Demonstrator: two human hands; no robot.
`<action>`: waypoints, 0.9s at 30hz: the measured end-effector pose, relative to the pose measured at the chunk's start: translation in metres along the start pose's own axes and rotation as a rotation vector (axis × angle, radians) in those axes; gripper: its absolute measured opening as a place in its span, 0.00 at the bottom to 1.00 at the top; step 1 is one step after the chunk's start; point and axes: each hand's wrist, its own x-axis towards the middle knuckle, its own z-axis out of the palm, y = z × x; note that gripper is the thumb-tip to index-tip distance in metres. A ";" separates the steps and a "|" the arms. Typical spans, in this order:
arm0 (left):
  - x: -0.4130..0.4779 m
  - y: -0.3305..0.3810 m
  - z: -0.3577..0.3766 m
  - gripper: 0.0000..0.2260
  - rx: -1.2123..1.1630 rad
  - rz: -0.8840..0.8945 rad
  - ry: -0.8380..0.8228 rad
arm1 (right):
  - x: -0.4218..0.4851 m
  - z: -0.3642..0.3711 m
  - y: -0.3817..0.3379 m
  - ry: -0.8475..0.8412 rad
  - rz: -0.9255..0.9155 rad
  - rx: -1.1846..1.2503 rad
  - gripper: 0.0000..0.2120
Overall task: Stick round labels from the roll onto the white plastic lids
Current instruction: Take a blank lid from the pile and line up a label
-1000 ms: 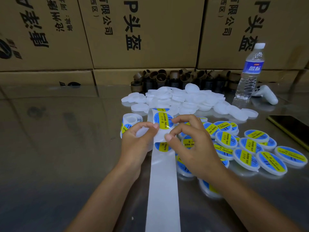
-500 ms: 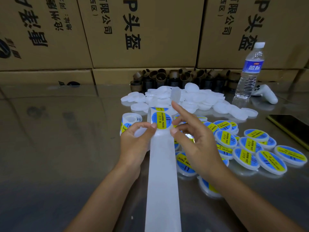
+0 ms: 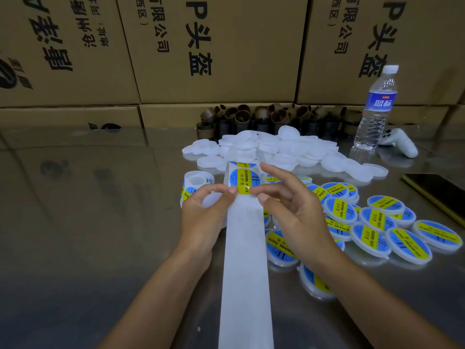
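Head view, label (image 3: 242, 181): round, glossy blue-yellow, on the matte white backing strip (image 3: 245, 260), 12 o'clock of your hands.
Left hand (image 3: 206, 215): you pinch the strip's edge.
Right hand (image 3: 297, 215): spread, index tip touching the label.
Lids (image 3: 276, 149): smooth white discs heaped at 12 o'clock.

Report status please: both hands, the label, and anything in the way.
Left hand pinches the strip. Right hand fingertip touches the label, not yet peeled off. Bare lids piled behind, nothing in the way.
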 end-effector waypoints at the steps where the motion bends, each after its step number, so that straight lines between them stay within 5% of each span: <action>1: 0.000 0.000 0.000 0.05 -0.002 0.005 0.004 | 0.000 0.001 0.001 0.003 0.002 -0.005 0.20; 12: -0.001 0.011 -0.003 0.06 -0.069 0.229 0.238 | -0.003 0.003 0.002 -0.059 0.071 -0.027 0.21; 16: -0.001 0.014 -0.001 0.11 -0.236 0.137 0.072 | -0.004 0.004 0.004 -0.095 0.087 -0.044 0.23; 21: -0.003 0.011 0.002 0.17 -0.479 -0.253 -0.322 | -0.003 0.005 0.004 -0.090 0.046 -0.036 0.19; 27: 0.000 0.005 0.001 0.21 -0.455 -0.328 -0.325 | -0.001 0.002 -0.001 0.110 -0.058 -0.094 0.12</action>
